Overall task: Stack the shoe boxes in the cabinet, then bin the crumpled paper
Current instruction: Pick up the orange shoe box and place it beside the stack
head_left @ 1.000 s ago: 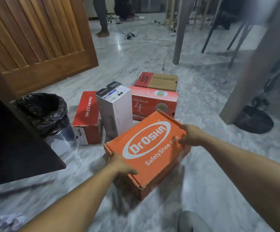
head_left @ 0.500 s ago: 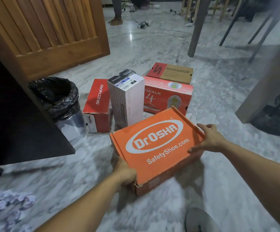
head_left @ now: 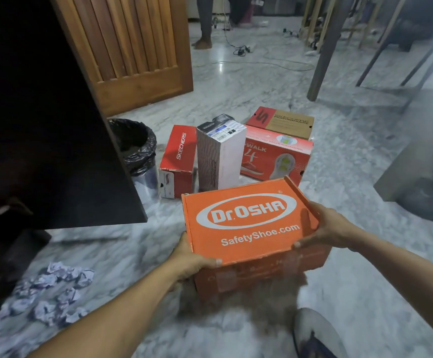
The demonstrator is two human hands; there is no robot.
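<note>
Orange box (head_left: 246,223): rectangular corrugated card, matte orange, lid printed in white "Dr.OSHA" in an oval and "SafetyShoe.com"; it sits nearest the camera, in front of the other boxes.
Left hand (head_left: 188,262): grips the box's near left corner, thumb on the lid edge, fingers under the side.
Right hand (head_left: 323,226): grips the right side, thumb laid on the lid, fingers curled over the edge.
Red box (head_left: 178,161): glossy card, "SKECHERS" in white along the lid; lies beside the bin.
White box (head_left: 220,156): stands on end, barcode label on top, print too small to read.
Walk box (head_left: 274,156): red, reads "WALK 4", with shoe pictures.
Brown box (head_left: 282,121): kraft card with red end bearing an "S"; behind the walk box.
Bin (head_left: 137,151): round, lined with crinkled black plastic.
Paper (head_left: 52,293): crumpled pale balls on the marble floor (head_left: 236,89), lower left.
Cabinet (head_left: 42,125): dark flat panel, left.
</note>
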